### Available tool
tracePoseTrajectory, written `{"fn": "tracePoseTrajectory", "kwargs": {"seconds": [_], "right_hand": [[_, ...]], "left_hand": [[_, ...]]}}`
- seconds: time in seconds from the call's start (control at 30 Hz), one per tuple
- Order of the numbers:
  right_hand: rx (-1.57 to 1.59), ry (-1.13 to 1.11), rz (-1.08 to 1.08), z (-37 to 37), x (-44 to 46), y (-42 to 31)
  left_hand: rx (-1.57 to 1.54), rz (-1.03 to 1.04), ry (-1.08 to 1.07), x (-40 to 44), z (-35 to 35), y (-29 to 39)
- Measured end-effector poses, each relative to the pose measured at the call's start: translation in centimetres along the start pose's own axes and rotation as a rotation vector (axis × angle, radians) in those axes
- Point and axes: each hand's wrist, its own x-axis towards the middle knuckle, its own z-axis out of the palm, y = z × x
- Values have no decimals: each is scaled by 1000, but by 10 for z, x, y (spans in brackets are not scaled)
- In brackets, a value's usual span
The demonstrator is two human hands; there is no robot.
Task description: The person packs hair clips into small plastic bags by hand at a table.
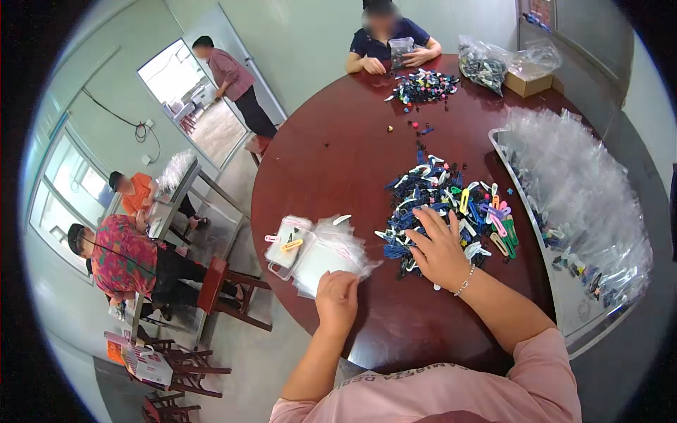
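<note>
My right hand (441,247) lies with fingers spread on a big pile of hair clips (416,197), mostly dark blue, black and white. Colored clips (503,224) in green, pink, purple and yellow sit at the pile's right side. My left hand (337,299) is closed at the near edge of a fanned stack of clear plastic bags (326,257); what its fingers pinch, if anything, is too small to make out. Left of the bags is a white packet (289,236) with an orange clip (292,245) and a dark clip on top.
A tray (557,282) heaped with filled clear bags (578,190) stands at the right. Across the round table (317,169), a co-worker holds a bag by another pile (425,86). A cardboard box (527,84) is behind. Other people and stools (211,285) are left.
</note>
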Motion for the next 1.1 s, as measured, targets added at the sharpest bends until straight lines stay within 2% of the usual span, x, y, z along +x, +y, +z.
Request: {"fn": "tracePoseTrajectory", "kwargs": {"seconds": [0.1,0.17,0.23,0.3,0.37,0.43,0.5,0.53,0.6,0.77,0.87,0.97,1.0,1.07,1.1], "right_hand": [[7,23,-32,-1,2,0],[150,68,-148,-3,6,-1],[200,67,-181,-7,9,-6],[262,66,-202,-5,9,-8],[295,113,-192,-1,9,-5],[300,143,-168,5,7,1],[313,146,-98,2,7,2],[330,148,-76,-1,9,2],[348,196,-67,1,9,5],[331,241,-43,-1,8,7],[247,259,-115,0,11,5],[235,294,-53,-5,14,-2],[228,273,-36,-5,12,-1],[209,278,-44,-5,11,2],[190,276,-50,-6,11,3]], "left_hand": [[-98,-87,31,1,0,0],[-168,-168,51,3,-3,2],[-266,-307,73,12,-5,5],[-567,-545,31,33,-7,16],[-520,-636,-41,63,-16,40],[-768,-659,52,72,13,22],[-1167,-756,13,88,23,34],[-1160,-784,12,91,32,34],[-1450,-776,1,98,47,36],[-1466,-781,-55,84,66,27],[-1132,-746,-154,81,53,38],[-900,-597,-192,78,49,43],[-907,-573,-184,77,51,43],[-917,-361,-94,72,59,40],[-920,-351,-92,71,59,40]]}}
